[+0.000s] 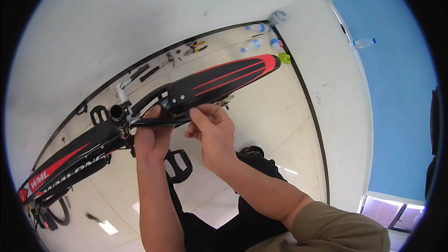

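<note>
A bicycle [74,151] with a black and red frame stands slantwise in front of me. Over its rear wheel lies a black mudguard [219,81] with red stripes and a red end. My left hand [151,135] reaches under a black frame tube [156,122] beside the mudguard's front end, its fingers wrapped round and partly hidden by the tube. Close to the mudguard's near side, my right hand [213,130] is closed, thumb and forefinger pressed together; what they pinch is too small to make out. The seat tube's open round top [117,113] shows left of my left hand.
Along the far wall lie a hammer [158,66] and pliers [195,49]. Several plastic bottles [252,45] and a green crumpled wrapper [284,58] are near the corner. A black pedal [178,165] juts out toward me. A dark tool [94,217] lies on the tiled floor at the left.
</note>
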A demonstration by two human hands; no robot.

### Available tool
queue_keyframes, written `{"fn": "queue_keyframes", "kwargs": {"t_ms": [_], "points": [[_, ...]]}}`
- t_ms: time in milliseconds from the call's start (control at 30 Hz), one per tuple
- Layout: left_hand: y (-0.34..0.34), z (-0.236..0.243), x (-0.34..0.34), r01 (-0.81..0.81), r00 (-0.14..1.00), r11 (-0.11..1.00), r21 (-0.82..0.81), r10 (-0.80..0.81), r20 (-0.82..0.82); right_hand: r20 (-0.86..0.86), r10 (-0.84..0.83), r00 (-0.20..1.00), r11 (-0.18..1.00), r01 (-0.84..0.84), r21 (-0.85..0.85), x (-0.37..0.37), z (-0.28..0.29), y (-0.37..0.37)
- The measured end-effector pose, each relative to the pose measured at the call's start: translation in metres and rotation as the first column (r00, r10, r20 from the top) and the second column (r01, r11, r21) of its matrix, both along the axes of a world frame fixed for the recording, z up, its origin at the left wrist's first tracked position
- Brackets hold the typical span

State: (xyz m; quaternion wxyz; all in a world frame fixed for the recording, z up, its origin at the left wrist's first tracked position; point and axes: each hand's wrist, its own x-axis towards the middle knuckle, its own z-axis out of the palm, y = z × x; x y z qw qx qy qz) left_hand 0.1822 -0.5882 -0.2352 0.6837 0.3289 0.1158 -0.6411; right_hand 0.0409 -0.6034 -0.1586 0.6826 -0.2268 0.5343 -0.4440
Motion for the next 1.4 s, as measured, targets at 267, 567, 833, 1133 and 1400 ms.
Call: {"fn": "queue_keyframes", "kwargs": {"t_ms": [267, 567, 833, 1133, 1400], "points": [[-0.002, -0.007, -0.003, 0.022, 0.999, 1.0, -0.015, -0.022, -0.025, -0.043, -0.021, 0.999, 0.995, 0.025, 0.097, -0.017, -0.028, -0.028], [-0.002, -0.01, 0.003, 0.091, 0.995, 0.992, -0.086, -0.095, -0.042, 0.046, -0.013, 0.999, 0.98, 0.021, -0.198, -0.004, -0.024, -0.024], [-0.002, 0.0, -0.001, 0.029, 0.999, 0.999, -0.016, -0.03, -0.024, 0.039, 0.083, 0.996, 0.951, -0.068, -0.301, -0.006, -0.029, -0.028], [-0.003, 0.006, -0.005, 0.019, 1.0, 0.998, -0.065, -0.02, -0.017, -0.077, 0.172, 0.982, 0.94, -0.187, -0.285, -0.014, -0.025, -0.036], [-0.003, 0.003, -0.001, 0.045, 0.999, 0.995, -0.092, -0.048, -0.025, -0.071, 0.083, 0.994, 0.996, -0.084, -0.012, -0.011, -0.012, -0.033]]}}
